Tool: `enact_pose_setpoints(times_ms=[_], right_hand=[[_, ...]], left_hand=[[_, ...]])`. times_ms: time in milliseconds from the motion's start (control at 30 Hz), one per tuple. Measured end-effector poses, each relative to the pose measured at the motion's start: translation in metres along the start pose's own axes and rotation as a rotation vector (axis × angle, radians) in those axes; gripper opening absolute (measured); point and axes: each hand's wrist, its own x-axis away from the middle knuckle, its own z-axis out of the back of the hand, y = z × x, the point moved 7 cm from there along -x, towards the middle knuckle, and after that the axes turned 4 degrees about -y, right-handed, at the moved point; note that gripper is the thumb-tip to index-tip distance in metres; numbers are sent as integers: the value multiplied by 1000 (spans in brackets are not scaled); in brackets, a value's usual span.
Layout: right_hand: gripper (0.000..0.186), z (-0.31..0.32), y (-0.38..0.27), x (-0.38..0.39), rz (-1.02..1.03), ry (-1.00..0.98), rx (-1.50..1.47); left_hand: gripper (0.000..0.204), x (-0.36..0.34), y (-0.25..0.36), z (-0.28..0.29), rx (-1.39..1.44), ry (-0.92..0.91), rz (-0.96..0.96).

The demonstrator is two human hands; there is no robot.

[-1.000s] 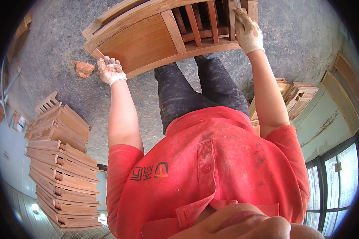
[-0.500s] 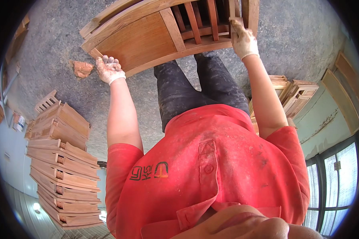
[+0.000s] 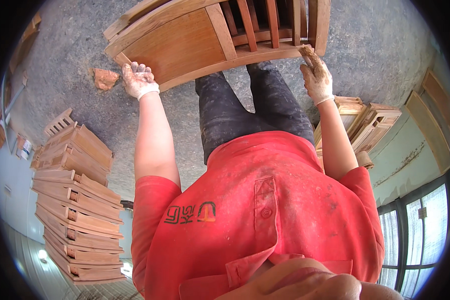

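Observation:
A curved wooden furniture panel [image 3: 172, 47] spans the top of the view, with a solid board at its left and upright slats at its right. My left hand [image 3: 140, 81], in a stained white glove, has its fingers curled at the panel's lower left corner. Near the lower right corner is my right hand [image 3: 317, 80], gloved too, with brown stains on its fingers. Its fingers are stretched out, and the tips lie at the panel's lower edge. Another wooden frame piece [image 3: 135, 19] shows behind the panel's top edge.
A crumpled brown piece [image 3: 105, 79] lies on the grey floor [image 3: 60, 65] left of my left hand. Tall stacks of wooden parts [image 3: 80, 225] stand at the left. More wooden frames [image 3: 375, 125] are at the right, and long panels [image 3: 427, 127] lean against the wall.
My right hand has slid down and right from the slatted end to the lower edge, its fingers straightening. My left hand stays at its corner, shifted slightly up in view along with the panel's slight shift right.

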Motion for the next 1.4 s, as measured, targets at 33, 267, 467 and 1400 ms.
enact_pose_setpoints(times_ms=[33,267,467,1400], right_hand=[[44,-1,-8,0,52,2,52],[45,-29,-47,-27,67,-55,368],[45,-51,-29,-34,-97,-128,463],[46,-175,-65,65,-32,45,175]], left_hand=[[10,-1,-1,0,1,0,3],[11,6,0,-8,5,-41,84],[12,11,2,-17,41,-31,40],[9,21,1,-28,92,-207,285]])
